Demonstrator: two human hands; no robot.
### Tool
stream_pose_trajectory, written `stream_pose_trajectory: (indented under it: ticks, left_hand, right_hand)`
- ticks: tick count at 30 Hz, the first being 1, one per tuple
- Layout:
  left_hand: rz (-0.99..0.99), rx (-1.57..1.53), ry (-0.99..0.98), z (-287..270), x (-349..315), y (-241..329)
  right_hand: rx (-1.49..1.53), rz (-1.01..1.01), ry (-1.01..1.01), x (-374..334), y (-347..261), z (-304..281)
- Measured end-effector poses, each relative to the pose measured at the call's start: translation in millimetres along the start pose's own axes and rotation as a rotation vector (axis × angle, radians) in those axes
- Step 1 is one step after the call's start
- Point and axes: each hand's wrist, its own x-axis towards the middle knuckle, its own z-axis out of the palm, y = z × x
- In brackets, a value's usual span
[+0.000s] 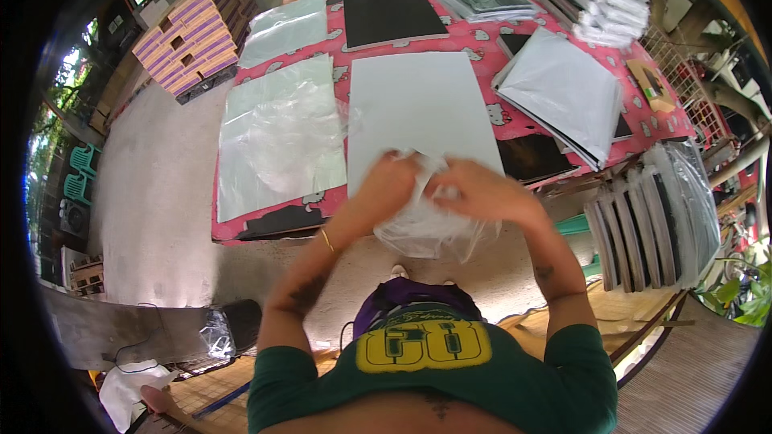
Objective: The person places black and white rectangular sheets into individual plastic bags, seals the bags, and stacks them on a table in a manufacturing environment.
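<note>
My left hand and my right hand are close together at the table's near edge. Both are closed on the bunched top of a transparent plastic bag, which hangs down over the edge; the fingers are slightly blurred. Beneath and beyond my hands lies a large white sheet or board, flat on the table. To its left is a stack of plastic sleeves, pale and glossy. A dark panel lies to the right of my right hand.
A pink patterned cloth covers the table. Wrapped panels lie at right, with a black panel behind. Bundled wrapped panels stand off the table's right edge. Stacked cartons are at far left, green chairs beyond the floor.
</note>
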Motion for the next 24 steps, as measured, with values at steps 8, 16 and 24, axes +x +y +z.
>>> stream_pose_trajectory:
  ticks: [8,16,24]
  left_hand:
    - [0.168,0.506,0.228,-80,-16,-9]
    - [0.117,-0.138,-0.436,-95,-20,65]
    - [-0.132,-1.718,0.162,-89,-27,16]
  right_hand:
    - [-0.318,0.579,0.147,-51,94,-50]
    - [1.655,-0.226,0.586,-77,133,-43]
    - [0.690,-0.164,-0.068,-63,98,-22]
